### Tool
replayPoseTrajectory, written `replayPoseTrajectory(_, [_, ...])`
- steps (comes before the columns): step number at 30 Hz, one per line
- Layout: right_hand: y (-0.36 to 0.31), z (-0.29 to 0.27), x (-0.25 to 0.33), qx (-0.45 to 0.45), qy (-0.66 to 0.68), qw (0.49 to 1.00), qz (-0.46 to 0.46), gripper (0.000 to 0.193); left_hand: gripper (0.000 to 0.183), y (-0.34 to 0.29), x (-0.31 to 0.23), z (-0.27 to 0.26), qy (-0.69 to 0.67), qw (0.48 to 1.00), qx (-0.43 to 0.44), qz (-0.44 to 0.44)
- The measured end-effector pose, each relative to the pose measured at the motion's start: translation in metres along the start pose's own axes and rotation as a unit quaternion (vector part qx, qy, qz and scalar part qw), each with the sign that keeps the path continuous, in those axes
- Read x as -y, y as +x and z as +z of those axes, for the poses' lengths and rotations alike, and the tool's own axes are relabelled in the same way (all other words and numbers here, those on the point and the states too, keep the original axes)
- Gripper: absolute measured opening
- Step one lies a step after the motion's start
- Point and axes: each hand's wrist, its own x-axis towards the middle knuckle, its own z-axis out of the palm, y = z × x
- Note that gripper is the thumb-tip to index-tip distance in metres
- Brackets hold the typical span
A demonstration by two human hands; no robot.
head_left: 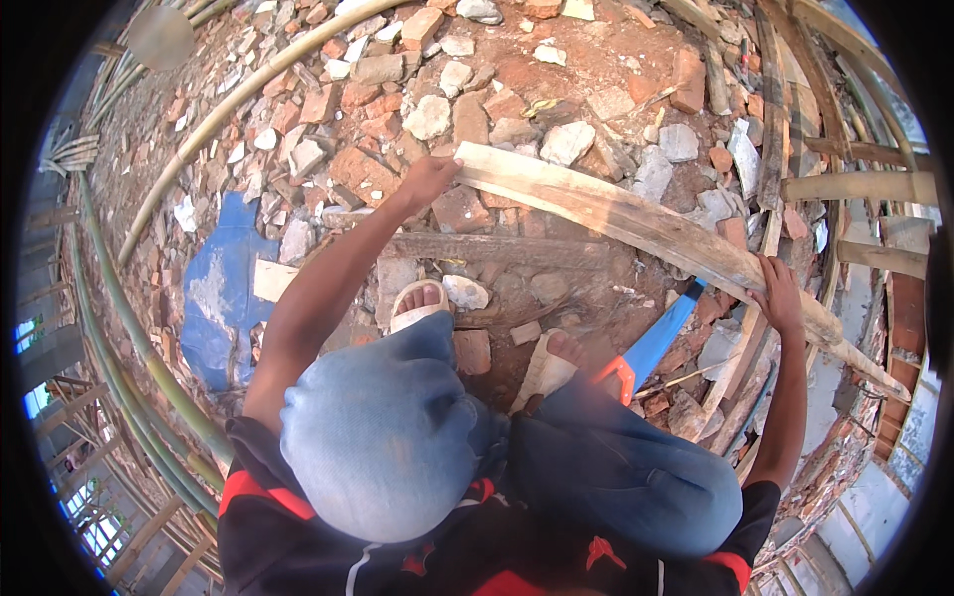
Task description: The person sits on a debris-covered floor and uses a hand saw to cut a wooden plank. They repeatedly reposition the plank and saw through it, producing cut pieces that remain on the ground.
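Observation:
A long, pale wooden plank (616,211) lies slantwise in front of me, its left end farther off and its right end nearer. My left hand (431,182) is closed round the left end. My right hand (781,292) grips the upper edge toward the other end, fingers over the wood. Beneath the plank, beside my right knee, a handsaw (660,338) rests with its blue blade pointing away and its orange handle toward me. The blade's tip reaches the plank's lower edge; I cannot tell whether they touch.
Broken bricks and rubble (427,117) cover the ground. A crushed blue plastic piece (221,298) lies at left, near long bamboo poles (149,358). An old board (507,250) lies beyond my sandalled feet. Timber lengths (775,109) and round poles (860,188) are at right.

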Motion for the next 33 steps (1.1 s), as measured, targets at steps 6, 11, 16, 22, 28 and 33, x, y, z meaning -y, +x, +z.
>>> replayPoseTrajectory(6, [-0.004,-0.005,0.011,-0.003,0.007,1.000,0.017,0.080,0.051,0.002,-0.009,-0.003,-0.005,0.999,0.024,-0.021])
replayPoseTrajectory(11, [-0.008,0.002,0.009,-0.030,-0.012,0.999,0.017,0.079,0.062,0.008,-0.011,-0.014,-0.047,0.992,0.100,-0.061])
replayPoseTrajectory(16, [-0.007,0.008,0.008,-0.051,0.007,0.998,0.029,0.074,0.057,0.013,-0.001,-0.028,-0.033,0.989,0.124,-0.074])
replayPoseTrajectory(22, [-0.026,0.028,0.015,-0.124,0.012,0.991,0.050,0.089,0.053,0.025,-0.003,-0.033,-0.040,0.985,0.145,-0.078])
replayPoseTrajectory(28, [-0.032,0.037,0.021,-0.122,-0.022,0.990,0.063,0.111,0.041,0.020,-0.024,-0.034,-0.070,0.975,0.175,-0.119])
replayPoseTrajectory(33, [-0.027,0.057,0.017,-0.155,-0.055,0.983,0.080,0.108,0.037,0.029,-0.056,-0.047,0.103,0.955,0.272,-0.065])
